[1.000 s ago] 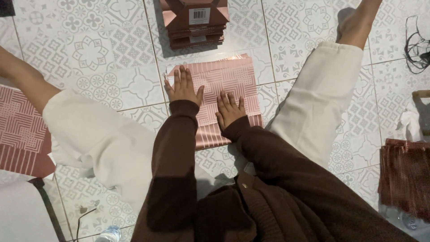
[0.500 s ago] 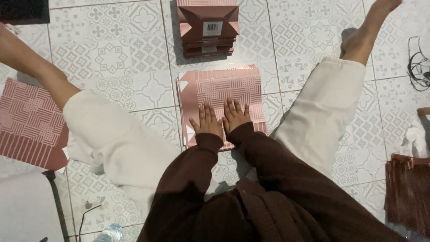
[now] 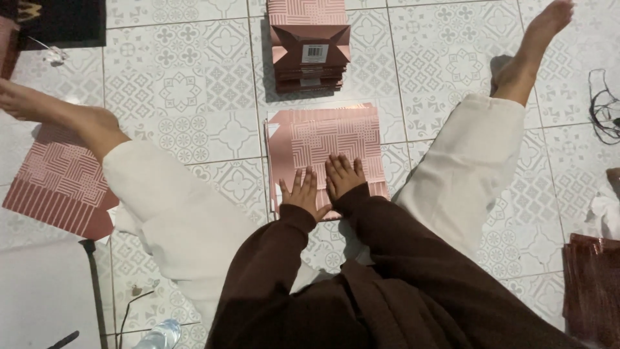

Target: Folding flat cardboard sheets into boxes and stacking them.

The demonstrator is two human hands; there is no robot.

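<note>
A flat pink paper bag (image 3: 329,132) with a white line pattern lies on the tiled floor between my outstretched legs. My left hand (image 3: 301,192) presses palm-down on its near edge, fingers spread. Beside it, nearly touching it, my right hand (image 3: 345,176) also lies flat on the bag. Neither hand grips anything. Dark brown sleeves cover both arms.
A stack of folded pink bags (image 3: 309,48) stands just beyond the flat one. Another patterned pink bag (image 3: 61,187) lies at the left, under my leg. More dark pink sheets (image 3: 591,284) are at the right edge, a black cord (image 3: 604,103) above them, a plastic bottle (image 3: 158,335) near the bottom.
Both hands slid back toward me along the bag and came together at its near edge. The view shifted, so the bag and stack now sit lower in the picture.
</note>
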